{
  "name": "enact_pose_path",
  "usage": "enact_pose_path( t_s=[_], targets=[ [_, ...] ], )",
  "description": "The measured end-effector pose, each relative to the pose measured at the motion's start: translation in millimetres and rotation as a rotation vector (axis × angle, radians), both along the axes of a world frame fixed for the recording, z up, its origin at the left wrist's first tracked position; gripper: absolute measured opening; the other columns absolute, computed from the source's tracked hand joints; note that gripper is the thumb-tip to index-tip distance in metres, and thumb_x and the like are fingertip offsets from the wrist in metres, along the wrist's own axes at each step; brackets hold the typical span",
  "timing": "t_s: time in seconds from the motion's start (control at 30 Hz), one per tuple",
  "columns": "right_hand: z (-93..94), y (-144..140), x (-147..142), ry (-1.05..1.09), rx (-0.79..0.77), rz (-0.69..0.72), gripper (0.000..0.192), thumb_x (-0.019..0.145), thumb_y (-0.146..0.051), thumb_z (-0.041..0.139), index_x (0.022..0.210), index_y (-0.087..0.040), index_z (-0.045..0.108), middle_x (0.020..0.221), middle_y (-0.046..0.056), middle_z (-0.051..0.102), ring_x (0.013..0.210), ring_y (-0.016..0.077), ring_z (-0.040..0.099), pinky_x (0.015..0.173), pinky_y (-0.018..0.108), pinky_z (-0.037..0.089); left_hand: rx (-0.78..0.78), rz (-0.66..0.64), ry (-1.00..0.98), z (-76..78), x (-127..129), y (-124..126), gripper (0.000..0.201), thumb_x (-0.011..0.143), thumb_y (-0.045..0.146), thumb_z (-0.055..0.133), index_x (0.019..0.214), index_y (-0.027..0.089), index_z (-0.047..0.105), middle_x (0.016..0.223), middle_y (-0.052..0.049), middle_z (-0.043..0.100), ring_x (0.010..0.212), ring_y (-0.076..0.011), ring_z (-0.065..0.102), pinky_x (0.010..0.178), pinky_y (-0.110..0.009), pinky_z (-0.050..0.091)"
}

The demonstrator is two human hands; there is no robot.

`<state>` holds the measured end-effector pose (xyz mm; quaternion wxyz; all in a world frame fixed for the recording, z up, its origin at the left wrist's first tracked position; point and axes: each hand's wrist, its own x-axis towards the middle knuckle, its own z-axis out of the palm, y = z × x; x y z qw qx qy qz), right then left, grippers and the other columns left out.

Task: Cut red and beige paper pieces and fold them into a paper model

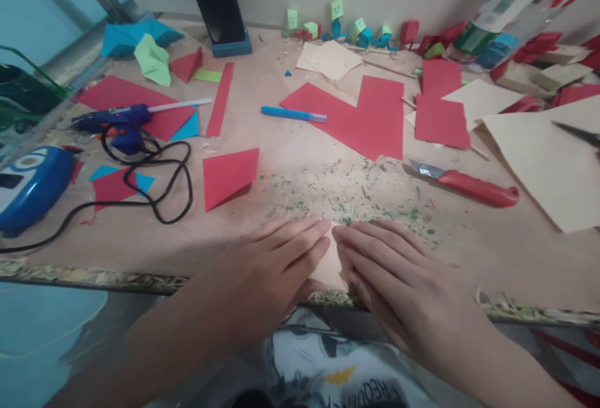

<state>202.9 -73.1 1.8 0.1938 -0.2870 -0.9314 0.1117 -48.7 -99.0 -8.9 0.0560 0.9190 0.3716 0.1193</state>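
Note:
A small cream piece of paper [330, 267] lies at the front edge of the worktable, mostly covered by my hands. My left hand [269, 258] rests flat on its left side, with the fingers stretched out and pointing right. From the other side my right hand [398, 264] lies flat on the paper, its fingertips almost meeting the left ones. Both thumbs are largely hidden. Just beyond my fingers, green shavings [347, 195] are scattered over the board. A folded red paper [230, 177] stands out to the left, and a red-handled utility knife [469, 184] lies to the right.
A blue glue gun [126, 117] with a looping black cord sits at left, near a blue-and-white device [35, 186]. A blue pen [293, 114] touches red sheets [379, 117]. Small paper figures [360, 27] line the back; plastic bottles [497, 17] stand at back right.

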Motion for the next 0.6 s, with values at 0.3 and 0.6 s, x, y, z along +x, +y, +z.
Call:
enact_pose_path(
  t_s=[0.3, 0.6],
  targets=[
    [-1.5, 0.2, 3.0, -0.022, -0.051, 0.016, 0.031, 0.101, -0.007, 0.056, 0.131, -0.011, 0.065, 0.145, 0.012, 0.068, 0.138, 0.0248, 0.060, 0.122, 0.049, 0.041, -0.033, 0.013, -0.046, 2.7, 1.0, -2.1, 0.043, 0.111, 0.031, 0.046, 0.145, 0.006, 0.055, 0.153, -0.017, 0.060, 0.144, -0.0312, 0.054, 0.119, -0.050, 0.047],
    [-2.2, -3.4, 4.2, 0.006, -0.020, -0.004, 0.024, 0.096, -0.008, 0.066, 0.119, -0.012, 0.071, 0.125, 0.010, 0.074, 0.115, 0.0260, 0.062, 0.109, 0.048, 0.047, -0.025, 0.043, -0.010, 2.4, 2.2, -2.8, 0.043, 0.112, 0.032, 0.043, 0.145, 0.008, 0.055, 0.152, -0.016, 0.060, 0.142, -0.0306, 0.054, 0.119, -0.048, 0.045]
  ],
)
